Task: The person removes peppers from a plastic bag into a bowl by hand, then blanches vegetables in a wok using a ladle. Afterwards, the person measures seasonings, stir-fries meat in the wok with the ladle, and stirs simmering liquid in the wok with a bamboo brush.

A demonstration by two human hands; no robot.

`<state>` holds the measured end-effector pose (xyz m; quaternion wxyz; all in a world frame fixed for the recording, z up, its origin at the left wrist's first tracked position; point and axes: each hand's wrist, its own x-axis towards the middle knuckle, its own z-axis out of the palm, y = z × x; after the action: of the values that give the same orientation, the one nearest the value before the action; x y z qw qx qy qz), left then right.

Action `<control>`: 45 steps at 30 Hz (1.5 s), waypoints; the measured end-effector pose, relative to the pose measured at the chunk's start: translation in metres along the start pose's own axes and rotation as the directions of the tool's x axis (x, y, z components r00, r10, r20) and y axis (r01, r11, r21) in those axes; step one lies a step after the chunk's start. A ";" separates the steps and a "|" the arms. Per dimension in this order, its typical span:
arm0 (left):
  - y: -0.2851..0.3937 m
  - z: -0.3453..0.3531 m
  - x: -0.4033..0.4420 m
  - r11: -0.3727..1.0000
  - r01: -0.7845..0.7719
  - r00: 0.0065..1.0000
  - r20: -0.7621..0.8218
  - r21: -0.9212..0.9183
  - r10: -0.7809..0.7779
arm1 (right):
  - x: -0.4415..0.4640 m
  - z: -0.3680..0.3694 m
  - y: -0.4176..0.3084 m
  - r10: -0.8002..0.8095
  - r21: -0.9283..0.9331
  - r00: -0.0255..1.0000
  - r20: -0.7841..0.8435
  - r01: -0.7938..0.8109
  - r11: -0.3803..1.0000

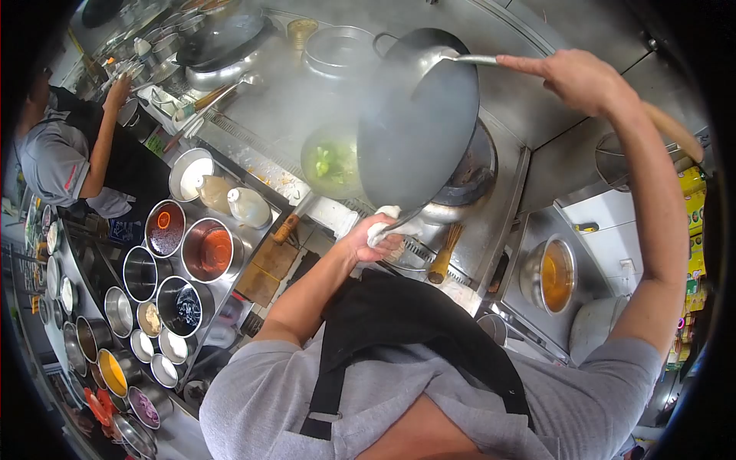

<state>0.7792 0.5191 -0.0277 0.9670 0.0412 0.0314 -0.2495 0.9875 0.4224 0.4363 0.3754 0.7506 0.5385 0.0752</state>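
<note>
My left hand [373,239] is closed round a white cloth [381,224] at the near rim of a large dark wok [414,146]. The wok is lifted and steeply tilted beside the burner [477,165]. Up at the right, my right hand [579,80] grips the handle of a metal ladle [438,60], index finger stretched along it; the ladle's bowl is at the wok's upper part. Left of the wok, green vegetables [326,159] lie in a round vessel [354,184], partly veiled by steam.
Metal pots of sauces [208,249] and two bottles [249,207] stand at the left. A bamboo brush [445,257] lies near the stove edge. Another person [61,153] works at far left. A bowl of orange liquid [556,274] is at right.
</note>
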 end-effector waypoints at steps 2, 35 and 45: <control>0.004 0.005 0.015 0.997 0.078 0.995 0.058 0.004 -0.078 | -0.006 -0.025 -0.002 0.085 -0.069 0.996 0.021 -0.084 0.994; 0.083 0.003 0.130 0.776 0.111 0.643 -0.640 0.621 0.421 | -0.338 0.416 -0.208 0.527 0.526 0.019 0.850 0.032 -0.850; 0.066 -0.026 0.185 0.740 0.005 0.517 -0.635 0.672 0.574 | -0.241 0.363 -0.150 0.590 0.608 0.431 0.682 0.115 -0.786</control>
<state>0.9715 0.4901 -0.0648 0.8014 0.4581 0.3839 -0.0241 0.9636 0.0594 0.1531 -0.6700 0.7332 -0.0913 -0.0717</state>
